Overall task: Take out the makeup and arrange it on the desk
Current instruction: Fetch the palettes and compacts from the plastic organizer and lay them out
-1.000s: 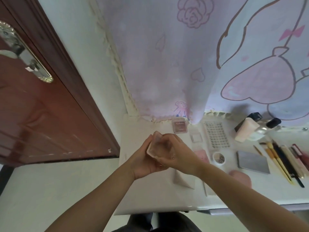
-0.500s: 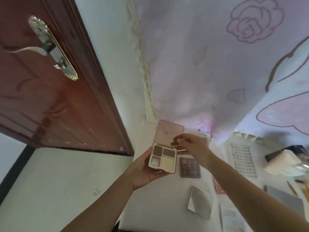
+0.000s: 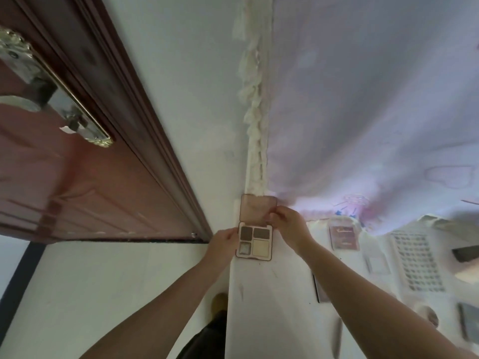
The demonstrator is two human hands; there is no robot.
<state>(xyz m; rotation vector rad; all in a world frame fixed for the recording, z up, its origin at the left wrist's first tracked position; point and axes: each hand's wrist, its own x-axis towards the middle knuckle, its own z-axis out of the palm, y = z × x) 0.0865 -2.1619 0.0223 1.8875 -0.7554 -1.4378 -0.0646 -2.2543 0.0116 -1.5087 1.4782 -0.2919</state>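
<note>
An open eyeshadow palette (image 3: 255,243) with brown and pale pans lies at the far left corner of the white desk (image 3: 269,301), its pink lid raised against the wall. My left hand (image 3: 224,242) grips the palette's left edge. My right hand (image 3: 287,222) pinches the right side of the lid. To the right on the desk lie a closed dark red compact (image 3: 344,238), a small clear square case (image 3: 377,265) and a sheet of false lashes (image 3: 417,265).
A brown door (image 3: 77,177) with a metal handle stands at the left beyond the desk's edge. A lilac curtain (image 3: 363,99) hangs behind the desk. More flat makeup items (image 3: 469,325) lie at the right edge, blurred.
The palette was opened between my hands, then carried forward and left. It now rests on the desk's far left corner, with both hands still on it. The view has swung left.
</note>
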